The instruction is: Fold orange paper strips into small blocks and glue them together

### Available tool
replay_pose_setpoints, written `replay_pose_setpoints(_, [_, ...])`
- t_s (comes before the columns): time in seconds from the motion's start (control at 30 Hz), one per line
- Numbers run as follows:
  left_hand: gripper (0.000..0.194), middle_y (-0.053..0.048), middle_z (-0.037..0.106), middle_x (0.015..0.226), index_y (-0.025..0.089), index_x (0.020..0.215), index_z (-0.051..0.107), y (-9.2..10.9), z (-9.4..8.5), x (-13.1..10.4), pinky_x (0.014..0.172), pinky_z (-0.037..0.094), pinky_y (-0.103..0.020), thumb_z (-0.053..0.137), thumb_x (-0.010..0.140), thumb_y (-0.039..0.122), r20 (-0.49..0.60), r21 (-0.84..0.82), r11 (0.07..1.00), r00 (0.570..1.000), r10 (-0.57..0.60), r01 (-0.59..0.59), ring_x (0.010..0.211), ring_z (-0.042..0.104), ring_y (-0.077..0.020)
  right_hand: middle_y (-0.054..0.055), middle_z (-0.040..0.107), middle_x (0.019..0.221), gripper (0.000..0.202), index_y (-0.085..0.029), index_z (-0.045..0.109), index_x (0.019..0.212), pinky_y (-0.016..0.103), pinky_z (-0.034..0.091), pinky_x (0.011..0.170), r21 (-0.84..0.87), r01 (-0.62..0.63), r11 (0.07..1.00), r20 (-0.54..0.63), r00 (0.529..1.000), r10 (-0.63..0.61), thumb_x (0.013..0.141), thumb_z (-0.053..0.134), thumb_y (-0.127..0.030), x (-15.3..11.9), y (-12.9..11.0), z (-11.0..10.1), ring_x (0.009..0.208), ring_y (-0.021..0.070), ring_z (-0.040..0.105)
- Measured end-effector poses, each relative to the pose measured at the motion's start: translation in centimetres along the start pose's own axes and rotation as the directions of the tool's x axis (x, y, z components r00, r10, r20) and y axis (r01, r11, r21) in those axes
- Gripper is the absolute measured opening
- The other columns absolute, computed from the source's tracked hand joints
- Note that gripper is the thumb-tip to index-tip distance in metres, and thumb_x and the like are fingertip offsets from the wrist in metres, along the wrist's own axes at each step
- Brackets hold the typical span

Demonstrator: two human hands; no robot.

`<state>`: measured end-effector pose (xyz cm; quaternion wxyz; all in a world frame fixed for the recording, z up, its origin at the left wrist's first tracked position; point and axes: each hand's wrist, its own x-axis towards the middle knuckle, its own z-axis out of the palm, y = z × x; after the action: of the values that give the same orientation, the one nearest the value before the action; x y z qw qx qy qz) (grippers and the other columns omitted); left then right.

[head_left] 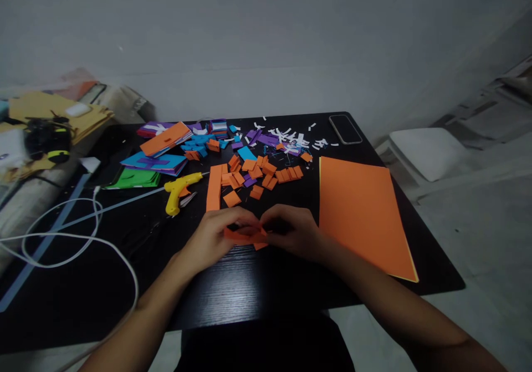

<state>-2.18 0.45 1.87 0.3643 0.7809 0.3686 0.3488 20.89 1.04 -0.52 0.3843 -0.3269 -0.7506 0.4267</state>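
Close to the table's front, my left hand (216, 235) and my right hand (294, 232) meet around a piece of orange paper (245, 235). My left hand grips its left part, and the fingers of my right hand pinch its right end. The fingers partly hide the paper, so its full shape is unclear. Just beyond my left hand lies an orange paper strip (214, 186). Behind the hands are several small folded orange paper pieces (269, 168). A stack of orange sheets (359, 211) with a yellow edge lies right of my right hand.
A yellow glue gun (178, 192) lies left of the strip. Farther back are folded paper bundles (166, 139) and white and purple scraps (286, 138). A phone (345, 129) rests at the back right. A white cable (102, 239) loops across the left side near my left forearm.
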Motion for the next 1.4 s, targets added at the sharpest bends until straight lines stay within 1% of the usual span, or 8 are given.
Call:
replay_pose_setpoints(0.1, [0.01, -0.003, 0.076, 0.094, 0.02, 0.102, 0.072, -0.1, 0.0, -0.2, 0.074, 0.057, -0.023, 0.069, 0.094, 0.015, -0.006, 0.021, 0.996, 0.996, 0.086, -0.085, 0.083, 0.073, -0.0145, 0.003, 0.075, 0.086, 0.018, -0.021, 0.072, 0.095, 0.024, 0.056, 0.064, 0.056, 0.024, 0.998, -0.081, 0.997, -0.02, 0.085, 0.083, -0.031, 0.0, -0.2, 0.2, 0.072, 0.015, 0.071])
replay_pose_setpoints(0.23, [0.016, -0.005, 0.077, 0.098, 0.02, 0.107, 0.072, -0.2, 0.1, -0.4, 0.076, 0.058, -0.023, 0.071, 0.093, 0.015, -0.064, 0.046, 0.991, 0.99, 0.128, -0.125, 0.086, 0.074, -0.0152, 0.006, 0.077, 0.09, 0.01, -0.018, 0.074, 0.089, 0.025, 0.06, 0.07, 0.027, 0.203, 0.979, -0.146, 0.969, -0.197, 0.085, 0.083, -0.022, 0.2, -0.3, 0.4, 0.08, 0.0162, 0.075])
replay_pose_setpoints(0.3, [0.022, -0.006, 0.077, 0.101, 0.021, 0.115, 0.072, -0.1, 0.1, -0.5, 0.079, 0.059, -0.024, 0.07, 0.093, 0.015, -0.067, 0.06, 0.988, 0.987, 0.145, -0.141, 0.089, 0.074, -0.0162, 0.007, 0.079, 0.093, 0.009, -0.018, 0.075, 0.09, 0.026, 0.061, 0.074, 0.021, 0.243, 0.97, -0.16, 0.958, -0.236, 0.085, 0.082, -0.019, 0.2, -0.4, 0.4, 0.084, 0.0166, 0.076])
replay_pose_setpoints(0.43, [0.016, -0.008, 0.076, 0.099, 0.019, 0.109, 0.073, 0.1, 0.0, -0.5, 0.079, 0.059, -0.026, 0.067, 0.095, 0.013, -0.079, 0.055, 0.979, 0.976, 0.202, -0.198, 0.09, 0.073, -0.0173, 0.007, 0.081, 0.096, 0.01, -0.019, 0.077, 0.092, 0.026, 0.064, 0.078, 0.067, 0.222, 0.973, -0.178, 0.962, -0.208, 0.084, 0.082, -0.02, 0.2, -0.7, 0.4, 0.086, 0.0165, 0.078])
replay_pose_setpoints(0.63, [0.011, -0.007, 0.075, 0.097, 0.018, 0.101, 0.071, 0.2, 0.2, -0.5, 0.078, 0.058, -0.025, 0.064, 0.096, 0.011, -0.114, 0.076, 0.977, 0.971, 0.208, -0.201, 0.088, 0.073, -0.0158, 0.006, 0.082, 0.095, 0.008, -0.018, 0.078, 0.089, 0.024, 0.064, 0.079, 0.148, 0.185, 0.972, -0.18, 0.971, -0.158, 0.084, 0.083, -0.021, 0.2, -0.9, 0.4, 0.086, 0.0164, 0.079])
replay_pose_setpoints(0.97, [0.01, -0.005, 0.076, 0.094, 0.019, 0.101, 0.068, 0.2, 0.4, -1.1, 0.075, 0.059, -0.025, 0.068, 0.092, 0.014, -0.14, 0.131, 0.979, 0.975, 0.172, -0.154, 0.084, 0.074, -0.0158, 0.006, 0.081, 0.094, 0.009, -0.019, 0.078, 0.091, 0.026, 0.065, 0.079, 0.116, 0.203, 0.972, -0.204, 0.963, -0.177, 0.084, 0.083, -0.023, 0.3, -0.8, 0.6, 0.085, 0.0167, 0.079])
replay_pose_setpoints(1.13, [0.009, -0.005, 0.077, 0.094, 0.02, 0.1, 0.068, 0.3, 0.5, -1.1, 0.075, 0.06, -0.026, 0.067, 0.092, 0.014, -0.147, 0.14, 0.982, 0.979, 0.144, -0.124, 0.084, 0.075, -0.0171, 0.006, 0.081, 0.092, 0.01, -0.019, 0.077, 0.087, 0.026, 0.064, 0.078, 0.123, 0.166, 0.978, -0.202, 0.969, -0.139, 0.084, 0.083, -0.026, 0.3, -0.9, 0.6, 0.084, 0.0166, 0.078])
replay_pose_setpoints(1.4, [0.015, -0.005, 0.077, 0.096, 0.019, 0.105, 0.068, 0.1, 0.5, -1.0, 0.075, 0.06, -0.025, 0.066, 0.091, 0.012, -0.152, 0.132, 0.976, 0.969, 0.195, -0.175, 0.086, 0.075, -0.017, 0.006, 0.078, 0.09, 0.009, -0.018, 0.076, 0.09, 0.026, 0.061, 0.075, 0.094, 0.21, 0.973, -0.176, 0.966, -0.191, 0.085, 0.082, -0.023, 0.5, -0.9, 0.4, 0.082, 0.016, 0.076])
